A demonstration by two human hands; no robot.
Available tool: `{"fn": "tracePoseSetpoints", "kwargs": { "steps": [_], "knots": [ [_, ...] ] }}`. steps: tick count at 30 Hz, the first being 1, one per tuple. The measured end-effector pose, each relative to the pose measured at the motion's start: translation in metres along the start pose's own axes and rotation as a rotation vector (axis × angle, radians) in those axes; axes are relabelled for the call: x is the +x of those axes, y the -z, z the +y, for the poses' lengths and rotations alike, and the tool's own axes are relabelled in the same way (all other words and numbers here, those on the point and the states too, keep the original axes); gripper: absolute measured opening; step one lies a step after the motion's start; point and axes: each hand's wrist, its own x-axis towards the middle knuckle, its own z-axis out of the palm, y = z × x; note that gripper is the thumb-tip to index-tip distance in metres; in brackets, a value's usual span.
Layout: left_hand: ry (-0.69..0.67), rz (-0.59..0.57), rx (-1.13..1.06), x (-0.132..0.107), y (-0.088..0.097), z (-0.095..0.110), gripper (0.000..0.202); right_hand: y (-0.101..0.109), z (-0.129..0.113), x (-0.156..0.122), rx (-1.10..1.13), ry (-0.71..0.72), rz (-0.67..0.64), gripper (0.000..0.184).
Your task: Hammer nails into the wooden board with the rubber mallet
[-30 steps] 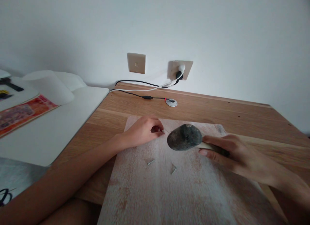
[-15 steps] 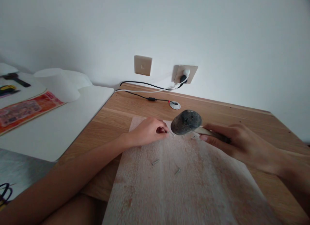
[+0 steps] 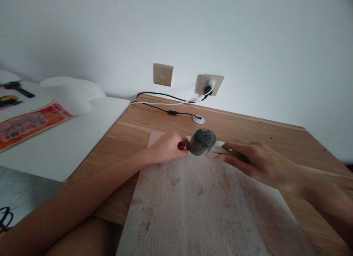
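Observation:
My right hand [image 3: 257, 164] is wrapped round the pale handle of a rubber mallet [image 3: 203, 142]. The mallet's dark, worn head is right beside the fingertips of my left hand [image 3: 168, 147]. Thumb and forefinger of that left hand are pinched over the far part of a whitish wooden board [image 3: 176, 215]. They seem to hold a small nail, now mostly hidden by the mallet head. Nearer to me on the board lie two loose metal nails, one at left [image 3: 176, 182] and one at right [image 3: 201, 191].
Under the board is a wooden desk [image 3: 124, 129] against the wall. Cables run along its back to a wall socket [image 3: 213, 85] and a round grommet [image 3: 198, 119]. On a white table [image 3: 82, 138] at left are a hammer [image 3: 19, 88], a tape measure [image 3: 8, 100] and an orange packet [image 3: 33, 123].
The mallet has moved left and slightly down with my right hand, its head coming up to my left fingertips. My left hand has barely shifted.

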Motion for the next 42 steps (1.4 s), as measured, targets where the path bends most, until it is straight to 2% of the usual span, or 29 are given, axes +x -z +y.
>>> {"fn": "tracePoseSetpoints", "kwargs": {
  "steps": [12, 23, 27, 36, 42],
  "knots": [
    [0.04, 0.007, -0.145, -0.002, -0.002, -0.002, 0.011, -0.001, -0.008, -0.001, -0.05, -0.049, -0.013, 0.059],
    [0.051, -0.009, -0.119, -0.002, -0.002, -0.002, 0.007, -0.004, -0.007, -0.001, -0.052, -0.052, -0.003, 0.056],
    [0.029, 0.014, -0.097, -0.002, -0.003, -0.002, 0.013, -0.004, -0.009, -0.002, -0.054, -0.067, -0.002, 0.057],
    [0.038, 0.012, -0.11, -0.001, -0.001, -0.001, 0.007, -0.009, -0.012, -0.001, -0.051, -0.088, -0.003, 0.059],
    [0.047, 0.021, -0.039, -0.003, 0.004, -0.002, 0.025, -0.013, -0.011, -0.002, -0.044, -0.098, 0.006, 0.058]
  ]
}}
